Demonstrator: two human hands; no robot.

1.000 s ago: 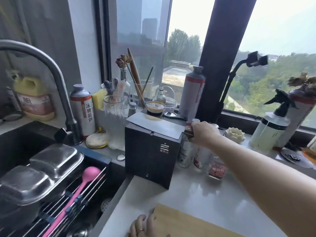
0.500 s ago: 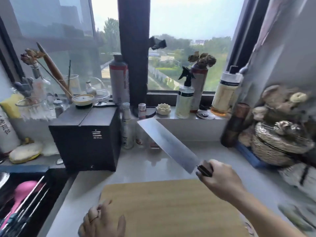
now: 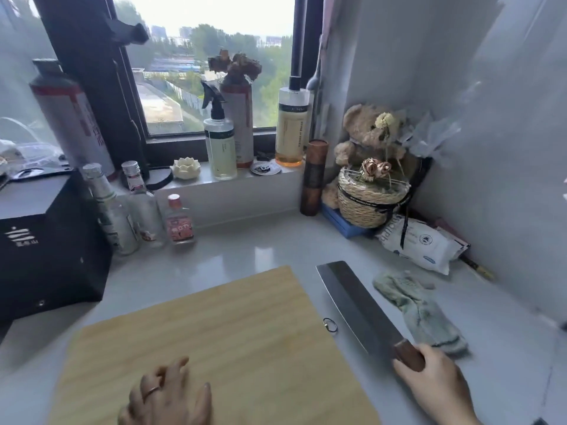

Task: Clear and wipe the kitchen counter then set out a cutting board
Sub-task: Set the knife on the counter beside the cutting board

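Right hand first: fingers and thumb are wrapped round the dark wooden handle of the cleaver, a firm grip at the lower right. The broad blade runs away from the hand, flat side up, low over the counter and just beside the right edge of the cutting board. Whether the steel is actually resting on the surface, I can't tell.

Over to the left hand: palm down on the near part of the board, fingers relaxed and slightly fanned, holding nothing.

The board itself lies flat on the counter in front of the person, with a small metal ring at its right edge, between wood and blade.

Right of the blade there's a crumpled green cloth, very close to the knife. Beyond it, a white wipes pack sits near a woven basket and a teddy bear in the corner.

Far left, a black box stands beside three small bottles. Up on the windowsill, a spray bottle is standing upright.
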